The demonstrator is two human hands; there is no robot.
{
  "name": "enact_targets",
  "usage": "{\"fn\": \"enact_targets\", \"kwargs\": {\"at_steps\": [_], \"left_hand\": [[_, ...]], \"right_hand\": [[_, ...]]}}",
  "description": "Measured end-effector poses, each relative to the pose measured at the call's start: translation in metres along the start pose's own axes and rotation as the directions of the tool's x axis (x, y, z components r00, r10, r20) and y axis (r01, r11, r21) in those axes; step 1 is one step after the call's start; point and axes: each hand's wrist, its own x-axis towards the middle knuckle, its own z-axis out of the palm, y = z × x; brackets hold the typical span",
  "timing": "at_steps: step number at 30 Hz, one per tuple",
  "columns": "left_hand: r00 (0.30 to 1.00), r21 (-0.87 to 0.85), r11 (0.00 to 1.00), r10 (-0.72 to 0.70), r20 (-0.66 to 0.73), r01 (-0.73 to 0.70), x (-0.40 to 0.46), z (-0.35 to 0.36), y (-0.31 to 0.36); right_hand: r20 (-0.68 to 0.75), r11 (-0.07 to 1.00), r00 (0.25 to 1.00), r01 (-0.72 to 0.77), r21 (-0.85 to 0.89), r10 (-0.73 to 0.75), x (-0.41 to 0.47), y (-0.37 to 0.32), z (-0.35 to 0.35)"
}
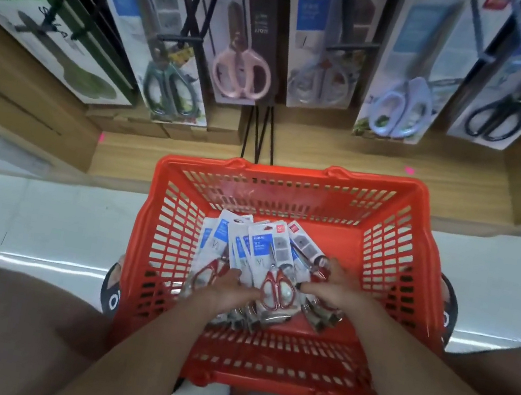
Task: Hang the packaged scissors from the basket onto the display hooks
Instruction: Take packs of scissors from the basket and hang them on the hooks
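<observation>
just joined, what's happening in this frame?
A person is reaching into the orange basket with both hands. The left hand and right hand rest on the pile of packaged scissors, red-handled pairs on white cards. Whether either hand has a firm grip on a pack is unclear. Nothing is lifted out yet. Other scissor packs already hang on the display hooks above.
</observation>
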Motion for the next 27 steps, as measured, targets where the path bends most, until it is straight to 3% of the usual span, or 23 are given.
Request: {"fn": "enact_targets", "kwargs": {"at_steps": [8,13,20,27], "left_hand": [[0.994,-0.371,0.928,-0.054,-0.097,0.015,0.016,0.009,-0.001],[0.995,-0.484,0.875,-0.045,-0.087,-0.002,0.02,0.014,0.004],[0.995,-0.493,0.87,-0.038,-0.095,-0.013,0.021,0.014,0.009],[0.992,-0.472,0.881,-0.026,-0.123,-0.035,0.015,0.008,0.009]], "right_hand": [[0.023,0.998,0.999,-0.041,0.04,0.04,0.015,0.007,0.01],[0.086,0.973,0.996,-0.02,0.231,0.0,0.014,0.009,0.026],[0.089,0.914,0.996,-0.013,0.404,-0.025,0.01,-0.006,0.037],[0.203,0.815,0.979,-0.14,0.562,0.028,0.007,-0.007,0.039]]}}
